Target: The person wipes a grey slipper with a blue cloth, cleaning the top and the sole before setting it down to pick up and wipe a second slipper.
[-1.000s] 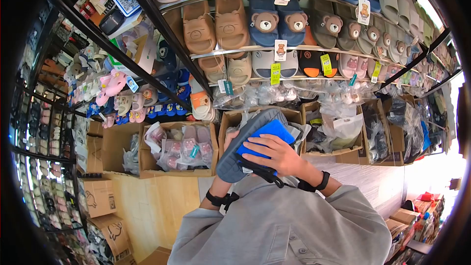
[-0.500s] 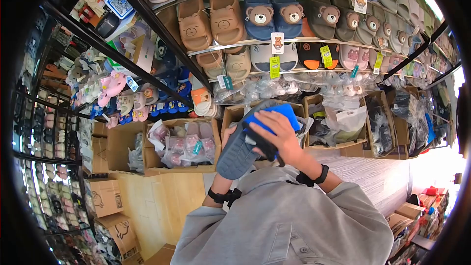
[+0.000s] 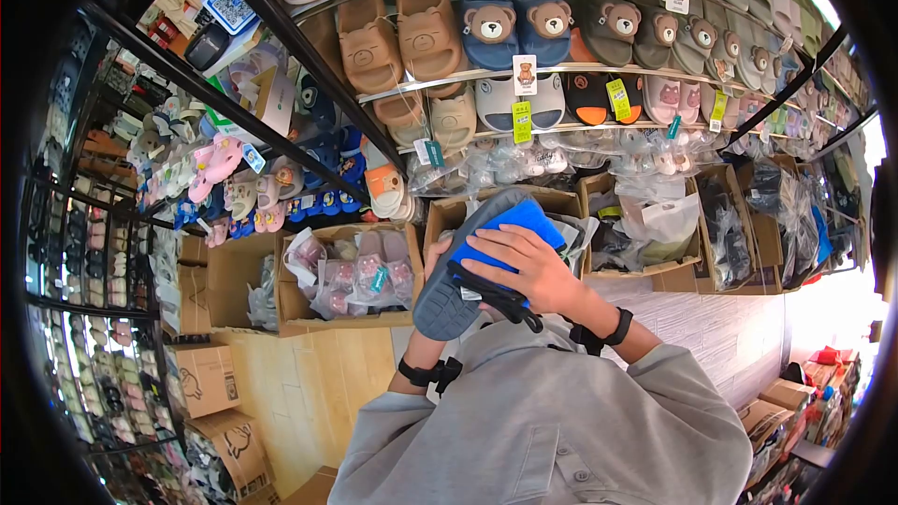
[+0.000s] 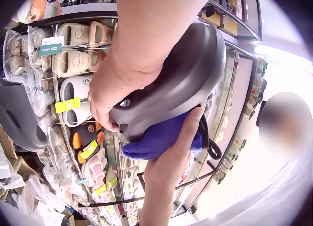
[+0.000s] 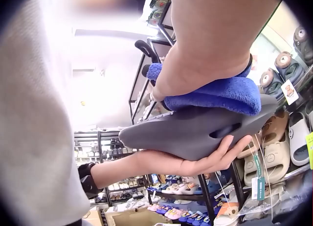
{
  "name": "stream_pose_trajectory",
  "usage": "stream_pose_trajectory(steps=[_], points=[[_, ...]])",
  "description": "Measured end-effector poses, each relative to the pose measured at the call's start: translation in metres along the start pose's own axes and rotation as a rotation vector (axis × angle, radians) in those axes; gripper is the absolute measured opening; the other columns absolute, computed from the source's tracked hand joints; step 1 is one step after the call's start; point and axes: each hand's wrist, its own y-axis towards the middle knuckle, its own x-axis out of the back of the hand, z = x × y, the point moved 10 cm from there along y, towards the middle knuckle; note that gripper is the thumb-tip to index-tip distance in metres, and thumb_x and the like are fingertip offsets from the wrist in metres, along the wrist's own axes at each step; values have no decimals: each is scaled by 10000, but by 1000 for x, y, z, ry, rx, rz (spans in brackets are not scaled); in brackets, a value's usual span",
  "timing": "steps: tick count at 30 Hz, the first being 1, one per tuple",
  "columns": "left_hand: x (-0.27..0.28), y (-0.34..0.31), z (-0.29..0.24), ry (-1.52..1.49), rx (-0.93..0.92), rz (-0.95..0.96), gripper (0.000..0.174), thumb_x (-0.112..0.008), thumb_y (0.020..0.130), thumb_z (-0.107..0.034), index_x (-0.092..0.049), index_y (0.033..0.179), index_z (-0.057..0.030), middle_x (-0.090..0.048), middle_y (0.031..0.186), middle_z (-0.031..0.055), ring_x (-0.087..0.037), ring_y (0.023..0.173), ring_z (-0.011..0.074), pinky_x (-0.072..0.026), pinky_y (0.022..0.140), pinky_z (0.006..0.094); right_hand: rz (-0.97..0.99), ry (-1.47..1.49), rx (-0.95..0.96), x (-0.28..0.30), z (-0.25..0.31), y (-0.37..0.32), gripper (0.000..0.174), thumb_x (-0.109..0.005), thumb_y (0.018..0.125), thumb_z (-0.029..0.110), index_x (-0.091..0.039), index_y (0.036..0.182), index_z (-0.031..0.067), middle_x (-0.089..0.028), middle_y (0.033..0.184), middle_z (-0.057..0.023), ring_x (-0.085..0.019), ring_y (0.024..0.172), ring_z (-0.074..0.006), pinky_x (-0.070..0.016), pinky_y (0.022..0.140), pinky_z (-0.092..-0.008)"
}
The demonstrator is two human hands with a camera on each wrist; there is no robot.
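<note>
A dark grey slipper (image 3: 447,304) is tilted in front of the chest, its ridged sole facing up toward the head view. My left hand (image 5: 195,162) grips it from the upper side, fingers spread along the grey surface by a slot. Against the sole lies a blue fluffy cloth (image 3: 535,219) with a black strap and loop. My right hand (image 3: 533,269) holds the cloth, its fingers bent over it and pressing it on the sole. In the left wrist view the slipper (image 4: 195,69) shows its smooth upper, with the blue cloth (image 4: 161,138) beneath.
Racks of slippers (image 3: 491,23) rise in front, with hanging tags. Cardboard boxes (image 3: 360,320) of bagged slippers stand in a row below them. Another rack (image 3: 94,304) runs down the left side. Stacked cartons (image 3: 204,379) sit on the wooden floor.
The right hand and cloth have shifted over the sole, moving up and back down along it. The slipper has tilted slightly, still held by the left hand.
</note>
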Motion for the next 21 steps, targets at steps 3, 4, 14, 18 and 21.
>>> stream_pose_trajectory(steps=[3, 4, 14, 18, 21], points=[[-3, -4, 0, 48, -18, 16, 691, -810, 959, -238, -420, 1501, -60, -588, 1460, 119, -615, 1322, 213, -552, 1103, 373, -19, -16, 2, 0, 6, -2, 709, -824, 891, 408, -632, 1511, 121, -583, 1569, -152, -552, 1458, -340, -408, 1234, -530], [-8, -6, -8, 166, -110, 26, 685, -804, 961, -240, -421, 1499, -58, -588, 1456, 117, -610, 1326, 209, -547, 1105, 368, -16, -9, 13, -1, 10, -3, 712, -825, 887, 398, -630, 1513, 120, -584, 1568, -150, -551, 1459, -338, -408, 1234, -529], [-16, -22, -25, 204, -187, -75, 394, -532, 1122, -333, -576, 1389, -46, -704, 1295, 94, -702, 1127, 164, -587, 1003, 312, 78, -77, 13, -5, 17, -25, 628, -666, 941, 285, -609, 1546, 129, -563, 1598, -148, -541, 1468, -337, -399, 1251, -508], [-12, -22, -3, -110, -80, 12, 441, -620, 1078, -211, -487, 1466, -50, -670, 1327, 104, -697, 1140, 168, -615, 962, 335, -96, -114, -149, 16, 5, -17, 733, -852, 886, 411, -629, 1515, 108, -580, 1553, -167, -545, 1444, -382, -419, 1222, -564], [-11, -28, -3, 204, -173, 48, 630, -739, 997, -145, -404, 1525, -71, -627, 1362, 104, -671, 1191, 183, -607, 967, 338, -118, -114, -152, 14, 17, -12, 718, -839, 894, 406, -630, 1510, 103, -578, 1551, -184, -545, 1443, -388, -424, 1217, -560]])
